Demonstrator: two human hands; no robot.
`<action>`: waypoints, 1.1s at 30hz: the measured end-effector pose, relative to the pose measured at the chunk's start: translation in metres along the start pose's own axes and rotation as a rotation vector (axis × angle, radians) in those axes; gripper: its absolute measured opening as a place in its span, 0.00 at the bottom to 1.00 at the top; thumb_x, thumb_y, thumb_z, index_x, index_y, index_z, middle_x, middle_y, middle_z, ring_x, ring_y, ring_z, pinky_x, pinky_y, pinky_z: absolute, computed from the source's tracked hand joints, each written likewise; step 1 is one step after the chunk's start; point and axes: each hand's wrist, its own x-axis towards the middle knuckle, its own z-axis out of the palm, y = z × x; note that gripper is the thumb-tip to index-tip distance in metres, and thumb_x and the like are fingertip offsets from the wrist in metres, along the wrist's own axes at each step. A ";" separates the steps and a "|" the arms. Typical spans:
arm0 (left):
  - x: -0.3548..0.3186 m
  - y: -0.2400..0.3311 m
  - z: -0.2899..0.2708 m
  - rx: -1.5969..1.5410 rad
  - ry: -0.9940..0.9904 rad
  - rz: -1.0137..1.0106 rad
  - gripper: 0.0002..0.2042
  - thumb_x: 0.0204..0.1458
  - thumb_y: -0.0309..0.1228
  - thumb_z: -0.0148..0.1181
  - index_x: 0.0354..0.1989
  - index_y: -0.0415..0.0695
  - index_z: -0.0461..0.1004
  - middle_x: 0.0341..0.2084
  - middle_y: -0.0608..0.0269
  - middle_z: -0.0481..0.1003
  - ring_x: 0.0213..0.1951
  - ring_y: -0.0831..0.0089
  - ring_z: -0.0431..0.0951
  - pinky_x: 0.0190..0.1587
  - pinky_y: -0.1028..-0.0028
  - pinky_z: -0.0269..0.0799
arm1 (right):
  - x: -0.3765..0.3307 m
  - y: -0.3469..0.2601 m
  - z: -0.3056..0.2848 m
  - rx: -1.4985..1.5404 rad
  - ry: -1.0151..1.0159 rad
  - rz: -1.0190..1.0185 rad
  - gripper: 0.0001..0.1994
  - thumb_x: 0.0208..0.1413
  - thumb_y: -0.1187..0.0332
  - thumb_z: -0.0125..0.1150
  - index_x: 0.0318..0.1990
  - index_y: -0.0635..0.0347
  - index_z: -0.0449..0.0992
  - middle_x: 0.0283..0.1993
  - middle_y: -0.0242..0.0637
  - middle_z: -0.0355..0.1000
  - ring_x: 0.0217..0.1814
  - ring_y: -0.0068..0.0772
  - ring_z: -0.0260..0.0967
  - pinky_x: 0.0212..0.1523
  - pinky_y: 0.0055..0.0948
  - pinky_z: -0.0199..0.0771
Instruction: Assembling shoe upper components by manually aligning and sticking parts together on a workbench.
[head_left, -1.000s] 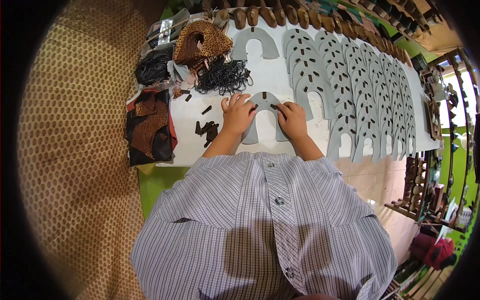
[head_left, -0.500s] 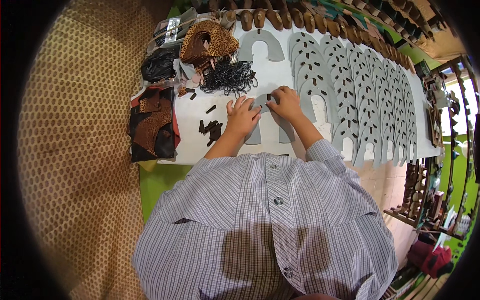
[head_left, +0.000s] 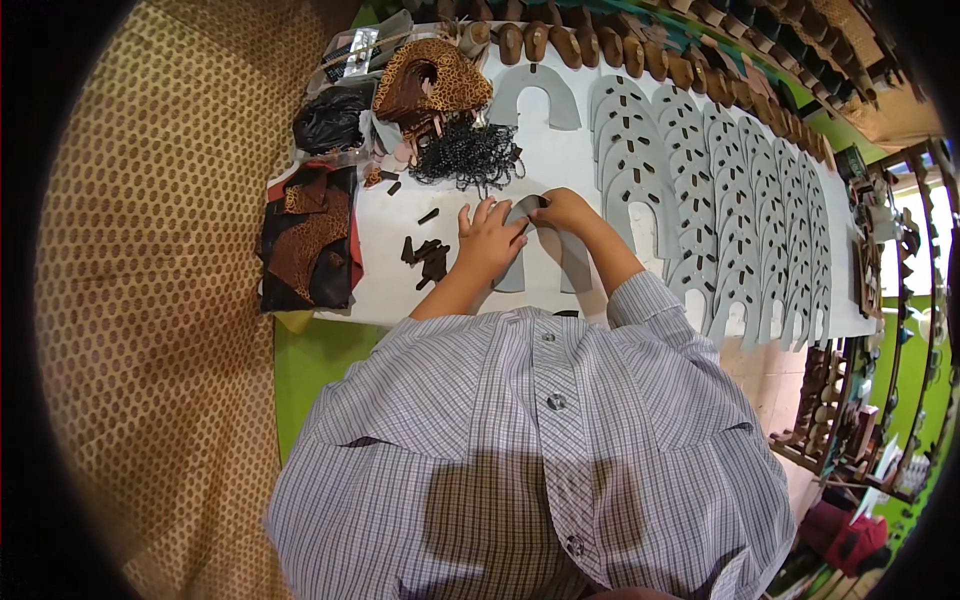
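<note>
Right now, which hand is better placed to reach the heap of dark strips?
Probably the left hand: it is nearer the heap of dark strips, just to its left. The right hand is farther, at the grey U-shaped piece.

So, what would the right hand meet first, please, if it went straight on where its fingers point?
Going leftward over the grey arch-shaped piece, the right hand would probably meet the left hand, though depth is unclear.

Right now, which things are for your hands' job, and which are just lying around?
Seem part of the job:
grey U-shaped piece under the left hand and right hand
small dark strips, piled
rows of grey pieces bearing similar strips

Probably just lying around:
black stringy tangle
leopard-print bundle
black bag
brown shoe shapes
</note>
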 end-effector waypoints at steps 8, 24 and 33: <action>0.000 0.003 -0.002 0.052 -0.012 0.017 0.15 0.47 0.45 0.56 0.43 0.60 0.74 0.53 0.63 0.64 0.58 0.61 0.56 0.58 0.47 0.41 | 0.003 -0.008 0.002 0.094 -0.062 0.117 0.18 0.40 0.57 0.61 0.33 0.62 0.78 0.34 0.50 0.74 0.36 0.49 0.72 0.39 0.37 0.71; -0.011 0.007 -0.003 0.031 -0.108 -0.074 0.19 0.49 0.48 0.53 0.49 0.59 0.71 0.57 0.59 0.60 0.60 0.58 0.54 0.58 0.46 0.38 | -0.007 -0.007 -0.001 0.606 -0.035 0.315 0.31 0.51 0.40 0.48 0.31 0.65 0.78 0.24 0.38 0.74 0.23 0.32 0.65 0.27 0.30 0.63; -0.014 0.003 -0.002 -0.013 -0.092 -0.083 0.17 0.49 0.49 0.53 0.47 0.61 0.73 0.59 0.55 0.57 0.61 0.54 0.52 0.59 0.44 0.36 | 0.002 0.002 0.017 0.052 0.085 0.047 0.09 0.45 0.64 0.58 0.27 0.61 0.78 0.26 0.42 0.75 0.26 0.35 0.71 0.31 0.30 0.70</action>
